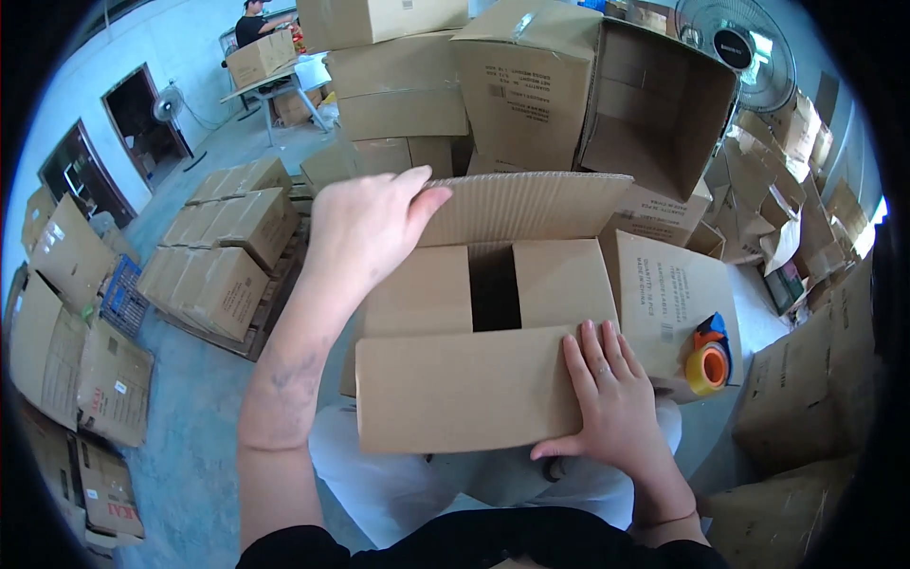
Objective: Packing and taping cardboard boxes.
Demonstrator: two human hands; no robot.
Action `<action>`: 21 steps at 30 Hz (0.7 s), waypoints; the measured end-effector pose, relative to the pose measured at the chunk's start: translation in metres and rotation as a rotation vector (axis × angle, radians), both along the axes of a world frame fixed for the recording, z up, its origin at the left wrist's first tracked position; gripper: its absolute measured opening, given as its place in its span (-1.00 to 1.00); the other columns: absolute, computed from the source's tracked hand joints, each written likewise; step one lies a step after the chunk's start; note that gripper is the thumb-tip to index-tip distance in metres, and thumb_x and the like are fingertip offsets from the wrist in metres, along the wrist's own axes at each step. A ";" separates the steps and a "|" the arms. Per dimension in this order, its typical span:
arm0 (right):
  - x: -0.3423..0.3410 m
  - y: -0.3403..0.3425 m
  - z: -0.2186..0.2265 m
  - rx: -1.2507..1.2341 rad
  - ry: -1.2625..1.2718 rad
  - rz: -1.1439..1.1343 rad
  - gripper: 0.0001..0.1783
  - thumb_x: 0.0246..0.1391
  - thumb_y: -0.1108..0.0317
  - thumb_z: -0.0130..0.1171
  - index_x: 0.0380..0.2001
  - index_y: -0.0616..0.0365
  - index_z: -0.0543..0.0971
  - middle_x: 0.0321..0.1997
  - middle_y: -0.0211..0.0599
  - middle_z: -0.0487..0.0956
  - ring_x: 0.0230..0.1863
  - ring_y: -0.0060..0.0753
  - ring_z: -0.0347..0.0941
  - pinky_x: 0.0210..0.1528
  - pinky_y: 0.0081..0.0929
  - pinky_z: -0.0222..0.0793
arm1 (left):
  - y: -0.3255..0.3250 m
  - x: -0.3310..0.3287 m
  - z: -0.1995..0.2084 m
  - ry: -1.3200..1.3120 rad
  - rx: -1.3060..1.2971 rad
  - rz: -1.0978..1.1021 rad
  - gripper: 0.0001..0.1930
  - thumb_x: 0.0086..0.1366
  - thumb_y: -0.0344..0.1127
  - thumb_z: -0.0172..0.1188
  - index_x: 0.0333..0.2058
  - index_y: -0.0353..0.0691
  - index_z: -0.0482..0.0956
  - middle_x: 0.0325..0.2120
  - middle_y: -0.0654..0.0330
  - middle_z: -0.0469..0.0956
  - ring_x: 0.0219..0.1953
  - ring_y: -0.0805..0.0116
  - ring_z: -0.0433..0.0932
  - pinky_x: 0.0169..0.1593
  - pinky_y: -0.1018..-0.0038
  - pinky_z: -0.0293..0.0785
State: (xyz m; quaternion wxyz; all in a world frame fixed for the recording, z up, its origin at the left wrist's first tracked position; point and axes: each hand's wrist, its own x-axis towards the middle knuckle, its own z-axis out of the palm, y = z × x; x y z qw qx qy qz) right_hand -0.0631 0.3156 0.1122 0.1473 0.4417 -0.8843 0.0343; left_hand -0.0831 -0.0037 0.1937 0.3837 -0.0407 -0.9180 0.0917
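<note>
- Over on the left, small boxes (223,251) sit stacked on a pallet (268,322).
- Here's the left hand (374,223), raised, thumb and fingers pinched narrow on the left end of the far flap (526,204).
- Centre stage, the open box (483,351), right over the person's lap, between the two hands! Mouth facing up, long axis running left to right across the body, right end angled slightly away.
- Both side flaps (417,289) lie folded inward, a dark gap between them; the far flap stands up, the near flap (464,403) slopes toward the person.
- And the right hand (611,394): fingers flat, close together, pointing away, thumb out wide, pressed on the near flap's right end.
- Far right, an orange-and-blue tape dispenser (709,365) rests on another box (664,284).
</note>
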 end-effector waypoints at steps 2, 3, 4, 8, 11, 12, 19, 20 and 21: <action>0.009 0.001 -0.002 -0.001 0.000 0.023 0.39 -0.32 -0.74 -0.04 0.25 0.37 0.33 0.31 0.30 0.29 0.40 0.36 0.11 0.39 0.13 0.01 | 0.003 0.025 -0.001 0.081 0.089 -0.046 -0.67 0.34 0.03 0.11 -0.27 -0.07 0.69 -0.60 0.12 0.61 -0.57 0.15 0.61 -0.54 0.26 0.47; 0.009 0.002 -0.005 -0.020 -0.023 0.026 0.38 -0.32 -0.74 -0.04 0.26 0.34 0.33 0.33 0.26 0.28 0.41 0.34 0.09 0.40 0.13 -0.01 | 0.008 0.033 0.000 0.071 0.091 -0.060 -0.67 0.34 0.03 0.11 -0.27 -0.07 0.69 -0.60 0.12 0.61 -0.57 0.15 0.61 -0.54 0.26 0.47; 0.007 0.006 -0.006 -0.019 -0.030 0.014 0.38 -0.32 -0.74 -0.04 0.26 0.34 0.33 0.33 0.26 0.28 0.41 0.34 0.09 0.40 0.13 -0.01 | 0.015 0.042 0.002 -0.023 0.084 -0.037 -0.68 0.34 0.01 0.12 -0.21 -0.08 0.69 -0.57 0.14 0.63 -0.57 0.17 0.62 -0.52 0.28 0.48; -0.010 0.013 -0.009 -0.102 -0.067 -0.018 0.36 -0.33 -0.73 0.00 0.27 0.27 0.33 0.37 0.20 0.24 0.44 0.32 0.05 0.42 0.09 -0.05 | 0.040 0.063 -0.041 -0.332 -0.036 -0.101 -0.58 0.32 -0.01 0.13 0.02 -0.13 0.58 -0.10 0.11 0.65 -0.11 0.14 0.66 -0.13 0.35 0.61; -0.010 0.009 -0.008 -0.171 -0.013 0.011 0.29 -0.30 -0.69 0.03 0.22 0.26 0.39 0.34 0.18 0.30 0.42 0.26 0.11 0.42 0.05 -0.01 | 0.027 0.063 -0.056 -0.440 0.025 -0.122 -0.43 0.34 0.01 0.09 0.24 -0.13 0.37 0.22 0.05 0.41 0.25 0.01 0.38 0.23 0.09 0.37; -0.008 0.006 -0.009 -0.169 -0.015 -0.013 0.29 -0.30 -0.69 0.03 0.22 0.26 0.39 0.34 0.18 0.30 0.42 0.26 0.11 0.42 0.05 -0.01 | 0.023 0.064 -0.058 -0.443 0.021 -0.145 -0.43 0.34 0.01 0.09 0.24 -0.13 0.37 0.22 0.05 0.41 0.25 0.01 0.38 0.23 0.09 0.37; -0.009 0.012 -0.007 -0.287 -0.175 0.234 -0.04 0.01 -0.47 0.03 0.15 0.19 0.49 0.32 0.03 0.38 0.39 0.06 0.22 0.43 -0.01 0.02 | 0.023 0.081 -0.059 -0.683 0.149 0.048 -0.22 0.36 0.18 -0.03 0.41 -0.09 0.02 0.43 0.00 -0.02 0.44 -0.24 -0.10 0.33 -0.33 -0.14; -0.012 0.014 -0.005 -0.288 -0.175 0.225 -0.04 0.01 -0.47 0.03 0.15 0.19 0.49 0.32 0.03 0.38 0.39 0.06 0.22 0.43 -0.01 0.02 | 0.023 0.080 -0.060 -0.685 0.146 0.040 -0.22 0.36 0.18 -0.03 0.41 -0.09 0.02 0.43 0.00 -0.02 0.44 -0.24 -0.10 0.33 -0.33 -0.14; -0.015 0.015 -0.004 -0.477 -0.246 0.183 -0.18 0.08 -0.28 0.10 0.17 0.20 0.47 0.31 0.04 0.38 0.40 0.07 0.21 0.43 -0.01 0.02 | 0.023 0.079 -0.061 -0.657 0.141 0.043 -0.21 0.35 0.19 -0.04 0.41 -0.09 0.02 0.43 0.00 -0.03 0.44 -0.23 -0.10 0.32 -0.34 -0.14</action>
